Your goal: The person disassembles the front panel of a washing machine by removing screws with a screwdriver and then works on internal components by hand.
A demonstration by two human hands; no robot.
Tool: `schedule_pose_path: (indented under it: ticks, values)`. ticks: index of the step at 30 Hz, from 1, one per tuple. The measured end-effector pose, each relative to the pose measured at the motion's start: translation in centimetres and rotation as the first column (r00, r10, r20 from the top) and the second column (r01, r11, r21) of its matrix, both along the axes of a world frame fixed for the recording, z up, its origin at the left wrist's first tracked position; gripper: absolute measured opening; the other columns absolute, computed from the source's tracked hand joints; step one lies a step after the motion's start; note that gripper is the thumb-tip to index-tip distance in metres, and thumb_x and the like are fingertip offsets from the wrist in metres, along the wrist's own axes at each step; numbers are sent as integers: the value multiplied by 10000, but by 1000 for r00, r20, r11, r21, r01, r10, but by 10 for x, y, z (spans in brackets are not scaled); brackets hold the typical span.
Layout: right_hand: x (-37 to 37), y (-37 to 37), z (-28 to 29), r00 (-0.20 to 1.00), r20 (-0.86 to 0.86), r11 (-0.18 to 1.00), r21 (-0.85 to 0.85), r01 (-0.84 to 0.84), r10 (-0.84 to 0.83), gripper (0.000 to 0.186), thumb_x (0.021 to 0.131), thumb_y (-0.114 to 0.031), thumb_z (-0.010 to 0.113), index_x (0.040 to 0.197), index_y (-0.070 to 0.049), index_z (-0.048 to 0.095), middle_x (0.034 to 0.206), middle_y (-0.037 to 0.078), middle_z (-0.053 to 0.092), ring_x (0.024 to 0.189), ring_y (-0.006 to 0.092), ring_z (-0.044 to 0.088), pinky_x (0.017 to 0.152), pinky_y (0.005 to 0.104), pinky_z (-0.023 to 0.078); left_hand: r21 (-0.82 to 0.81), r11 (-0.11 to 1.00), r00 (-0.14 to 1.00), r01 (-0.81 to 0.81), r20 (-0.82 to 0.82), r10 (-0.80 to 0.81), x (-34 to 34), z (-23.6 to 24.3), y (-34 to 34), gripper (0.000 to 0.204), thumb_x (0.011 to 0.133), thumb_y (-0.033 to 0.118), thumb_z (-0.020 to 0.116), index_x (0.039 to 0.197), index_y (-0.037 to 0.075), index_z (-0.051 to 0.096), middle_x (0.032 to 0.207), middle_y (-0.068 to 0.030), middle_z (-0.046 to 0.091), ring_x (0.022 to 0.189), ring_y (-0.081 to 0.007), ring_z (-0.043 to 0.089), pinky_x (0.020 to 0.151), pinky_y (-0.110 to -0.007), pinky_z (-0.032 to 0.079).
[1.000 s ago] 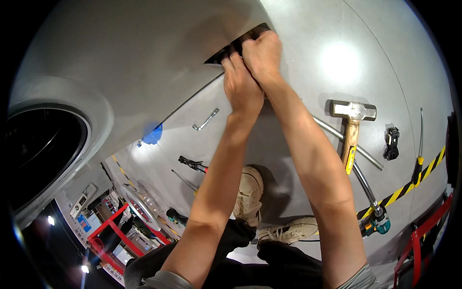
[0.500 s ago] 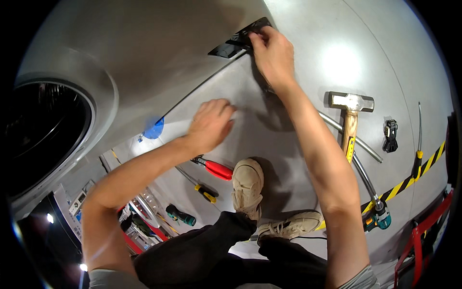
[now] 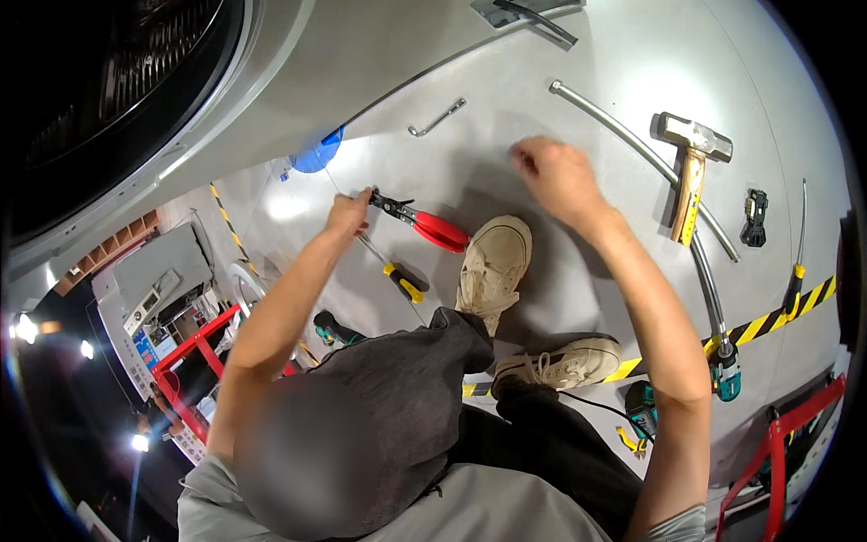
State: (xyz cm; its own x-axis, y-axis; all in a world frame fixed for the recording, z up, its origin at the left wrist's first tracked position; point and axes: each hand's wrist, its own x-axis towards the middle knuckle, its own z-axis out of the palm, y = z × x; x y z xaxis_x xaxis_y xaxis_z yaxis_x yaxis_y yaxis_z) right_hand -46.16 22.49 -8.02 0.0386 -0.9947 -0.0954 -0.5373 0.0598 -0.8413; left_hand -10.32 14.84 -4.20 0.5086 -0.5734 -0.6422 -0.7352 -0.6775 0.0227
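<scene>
My left hand is low over the floor, its fingers closed at the black head of red-handled pliers. What it pinches, if anything, is hidden. A screwdriver with a yellow-and-black handle lies beside it, its shaft running toward my fingers. My right hand hovers above the floor with curled fingers, and nothing shows in it. Beyond my hands lies a bent metal wrench. A dark flat panel and a black strip are at the top, near the edge of a grey vehicle body.
On the right are a sledgehammer, a metal tube, a small black device, another screwdriver and a teal power tool. My shoes stand near the pliers. Striped tape crosses the floor.
My right hand has let go of the dark panel and drawn back toward me. My left hand has come to the pliers' head, uncovering the wrench. The view has shifted toward me.
</scene>
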Motion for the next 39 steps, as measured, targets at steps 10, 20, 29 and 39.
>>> schedule_pose_path:
  ticks: [10,20,29,39]
  values:
    - [42,38,12,981,59,965,182,-190,182,129,873,-131,570,907,-25,636,919,132,657,889,345,627,753,422,507,-293,956,919,6,378,110,79,-66,135,537,904,442,566,1120,-49,542,1093,-245,597,1033,-364,592,879,-529,465]
    - [27,29,30,983,45,984,-8,-180,180,175,881,-163,606,963,-13,643,891,143,665,842,323,641,777,398,509,-412,909,985,-55,-174,-19,40,-15,97,230,985,260,505,953,35,536,827,-47,579,681,-126,559,591,-252,475]
    - [-8,43,64,864,495,953,298,-63,-98,488,956,-306,565,1306,-2,413,915,134,650,812,226,639,747,343,504,-141,966,538,214,-809,-238,-215,42,9,213,970,261,559,931,53,580,886,-18,587,863,-106,521,795,-272,413]
    - [-61,29,48,817,295,866,248,435,-495,413,930,-210,530,1297,-20,514,1159,256,596,1091,396,573,913,414,451,-66,997,307,35,-949,-73,-311,9,-56,238,1005,234,495,1080,22,575,991,-106,638,841,-142,583,809,-305,499]
